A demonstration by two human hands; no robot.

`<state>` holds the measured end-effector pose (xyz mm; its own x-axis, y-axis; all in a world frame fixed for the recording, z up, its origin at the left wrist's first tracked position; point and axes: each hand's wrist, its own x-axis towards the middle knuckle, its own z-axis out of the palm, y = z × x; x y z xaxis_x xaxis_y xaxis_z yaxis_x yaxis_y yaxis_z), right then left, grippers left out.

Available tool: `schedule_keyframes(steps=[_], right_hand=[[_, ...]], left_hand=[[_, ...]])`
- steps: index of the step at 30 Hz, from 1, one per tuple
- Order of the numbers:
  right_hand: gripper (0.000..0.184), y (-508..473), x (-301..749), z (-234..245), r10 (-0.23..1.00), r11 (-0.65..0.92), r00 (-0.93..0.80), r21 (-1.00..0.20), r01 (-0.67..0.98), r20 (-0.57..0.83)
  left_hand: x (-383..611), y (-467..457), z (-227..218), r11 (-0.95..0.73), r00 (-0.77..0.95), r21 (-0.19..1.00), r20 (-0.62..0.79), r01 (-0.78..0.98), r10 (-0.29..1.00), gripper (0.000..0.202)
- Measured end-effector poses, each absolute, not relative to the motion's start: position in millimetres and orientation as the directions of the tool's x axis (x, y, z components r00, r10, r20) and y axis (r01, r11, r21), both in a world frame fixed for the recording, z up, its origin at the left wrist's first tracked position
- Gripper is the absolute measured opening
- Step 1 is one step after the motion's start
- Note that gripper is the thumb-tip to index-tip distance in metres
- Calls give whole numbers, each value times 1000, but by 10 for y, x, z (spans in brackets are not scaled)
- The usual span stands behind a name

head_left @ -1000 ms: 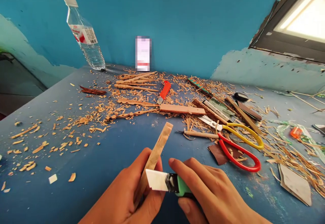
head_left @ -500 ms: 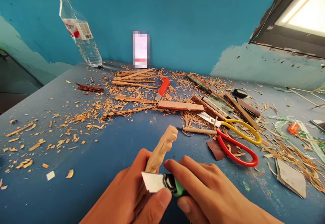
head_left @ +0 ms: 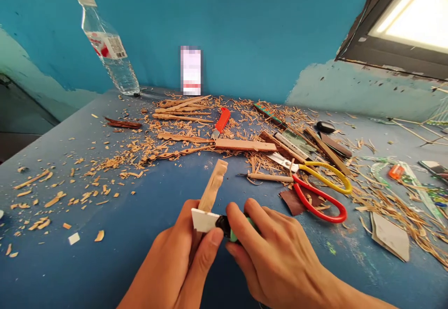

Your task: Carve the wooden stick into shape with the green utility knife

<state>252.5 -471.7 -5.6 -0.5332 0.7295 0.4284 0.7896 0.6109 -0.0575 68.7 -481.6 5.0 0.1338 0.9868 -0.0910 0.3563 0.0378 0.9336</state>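
Note:
My left hand (head_left: pixel 175 253) is wrapped round a partly carved wooden stick (head_left: pixel 213 185), whose notched far end points up and away from me. In my right hand (head_left: pixel 269 243) is a carving knife with a green and black handle and a short, wide blade (head_left: pixel 203 220). The blade lies across the stick, just above my left fingers. My left thumb presses near the base of the blade. The lower part of the stick is mostly hidden by my left hand.
Beyond my hands lie wood shavings, carved sticks (head_left: pixel 182 113), a red-handled cutter (head_left: pixel 221 121) and a flat wooden strip (head_left: pixel 245 145). To the right are scissors (head_left: pixel 324 206) with red and yellow handles, and sandpaper (head_left: pixel 390 236). A water bottle (head_left: pixel 114 61) stands back left.
Both hands, the stick and the knife have shifted slightly up and left in view. The stick has turned a little, and the blade still rests across it.

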Motion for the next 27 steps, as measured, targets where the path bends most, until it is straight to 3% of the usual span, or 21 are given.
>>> schedule_keyframes(steps=[4, 8, 10, 14, 17, 19, 22, 27], right_hand=[[31, -4619, 2500, -139, 724, 516, -509, 125, 847, 466], [33, -4583, 2525, -83, 692, 553, -552, 150, 820, 464], [31, -4620, 2553, 17, 696, 597, -569, 89, 798, 437], [22, -4687, 2593, 237, 795, 606, -548, -278, 746, 261], [20, -4667, 2592, 277, 789, 600, -586, -434, 672, 185], [27, -4648, 2586, 225, 765, 628, -609, -453, 633, 209], [38, -4663, 2582, 107, 728, 685, -609, -382, 620, 316], [36, -4735, 2597, 27, 683, 719, -572, -281, 636, 454]], left_hand=[[637, -4701, -39, 231, 176, 933, -285, 275, 942, 42], [556, -4610, 26, 378, 247, 919, -394, 111, 885, 50], [511, -4600, 90, 383, 300, 920, -389, 83, 871, 54], [455, -4647, 160, 345, 370, 938, -332, 33, 868, 56], [447, -4705, 174, 301, 379, 953, -267, -32, 886, 55], [443, -4738, 179, 286, 365, 958, -252, -40, 896, 54], [410, -4768, 144, 277, 352, 960, -248, -34, 903, 57], [313, -4765, -94, 360, 435, 927, -283, -103, 855, 75]])
